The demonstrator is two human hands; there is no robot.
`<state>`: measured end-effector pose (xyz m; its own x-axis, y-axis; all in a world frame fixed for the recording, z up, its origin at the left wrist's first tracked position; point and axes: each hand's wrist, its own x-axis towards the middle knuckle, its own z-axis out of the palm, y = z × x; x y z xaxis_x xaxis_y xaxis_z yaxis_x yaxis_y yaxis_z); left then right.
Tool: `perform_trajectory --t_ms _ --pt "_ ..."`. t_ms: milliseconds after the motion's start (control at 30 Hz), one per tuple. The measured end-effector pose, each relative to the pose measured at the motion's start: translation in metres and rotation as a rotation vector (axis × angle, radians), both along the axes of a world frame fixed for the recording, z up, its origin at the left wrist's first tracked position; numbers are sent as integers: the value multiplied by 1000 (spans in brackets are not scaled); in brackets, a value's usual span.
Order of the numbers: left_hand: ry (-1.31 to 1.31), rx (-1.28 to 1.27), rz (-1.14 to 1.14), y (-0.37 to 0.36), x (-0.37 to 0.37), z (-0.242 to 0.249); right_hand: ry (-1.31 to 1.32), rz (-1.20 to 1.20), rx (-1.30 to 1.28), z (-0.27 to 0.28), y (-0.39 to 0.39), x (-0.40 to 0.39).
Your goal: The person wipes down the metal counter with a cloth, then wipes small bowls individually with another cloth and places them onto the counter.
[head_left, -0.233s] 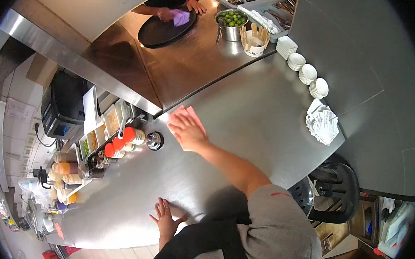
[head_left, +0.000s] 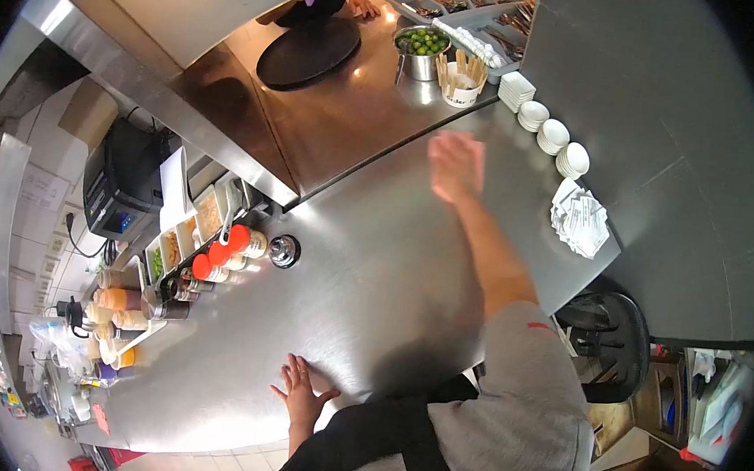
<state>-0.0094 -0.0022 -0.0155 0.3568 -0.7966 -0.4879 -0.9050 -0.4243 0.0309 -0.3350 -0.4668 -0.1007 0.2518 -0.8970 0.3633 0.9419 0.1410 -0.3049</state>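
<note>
My right hand point(head_left: 455, 171) is at the far part of the steel counter point(head_left: 346, 295), near the seam, smeared by motion. Pink edges of a cloth point(head_left: 479, 151) show around its fingers, and the palm covers the rest. Closer to my body, my left hand point(head_left: 300, 398) lies flat on the counter with its fingers spread and nothing in it. A chrome service bell point(head_left: 284, 251) stands on the steel to the left of my right arm.
Red-capped shakers point(head_left: 241, 241) and food containers line the left side. White bowls point(head_left: 554, 136) and paper slips point(head_left: 578, 218) sit along the right edge. Beyond the seam are a black tray point(head_left: 309, 53), a pot of limes point(head_left: 420, 53), cutlery trays and another person's hand point(head_left: 364, 7).
My right hand has swept rightward and away along the counter with the pink cloth. My left hand stays put. The other person's hand with a purple cloth has drawn back from the black tray.
</note>
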Motion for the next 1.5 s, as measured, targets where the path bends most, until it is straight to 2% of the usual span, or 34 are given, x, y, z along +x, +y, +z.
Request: perform_trajectory --t_ms 33,133,233,367,467,533,600,633,700,833,900,967,1000,1067,1133,1200,1300,1333,1400,1433,1467,1500 --pt "10 -7 -1 1 0 0 328 -126 -104 -19 -5 -35" --pt "-2 -14 2 2 3 2 2503 -981 -127 -7 62 -84" --pt "-22 -81 -56 11 10 -9 2538 -1081 59 0 128 -91" --pt "-38 -147 -112 14 14 -9 2616 -1187 57 1 203 -103" --pt "-55 -150 -135 15 14 -12 2712 -1135 241 9 269 -81" --pt "-61 -144 -154 14 14 -13 2730 -1187 -78 21 318 -59" --pt "-61 -135 -154 12 14 -9 2946 -855 -225 70 354 -22" --pt "-68 -121 -155 12 14 -9 2947 -880 -355 59 364 -9" --pt "-70 -94 -144 10 11 -3 2779 -915 -545 58 373 14" --pt "-59 -72 -86 6 8 -5 2008 -908 -694 59 341 26" --pt "-36 -95 -49 9 8 -6 1994 -378 -639 127 310 5" --pt "-1 -124 14 8 5 -7 2066 -671 -498 107 268 -24" --pt "0 -119 41 10 4 -7 2071 -1242 -345 64 247 -50" --pt "1 -120 71 7 0 -5 1988 -1600 15 89 222 -105" --pt "-8 -99 107 7 -9 1 1847 -1784 354 88 200 -160" --pt "-19 -73 133 7 -16 2 1762 -1718 502 105 192 -192" --pt "-22 -85 134 15 -22 -6 1968 -1425 330 46 157 -245" --pt "10 -101 120 19 -26 -7 2205 -1358 93 31 153 -258" --pt "67 -148 139 20 -34 -4 2011 -1409 47 -14 135 -280" --pt "52 -162 128 25 -34 -5 2045 -1330 -23 -25 125 -289" --pt "39 -178 119 29 -34 -4 2180 -1298 -104 -8 128 -281" --pt "8 -226 142 31 -38 8 1989 -1256 68 2 131 -259"
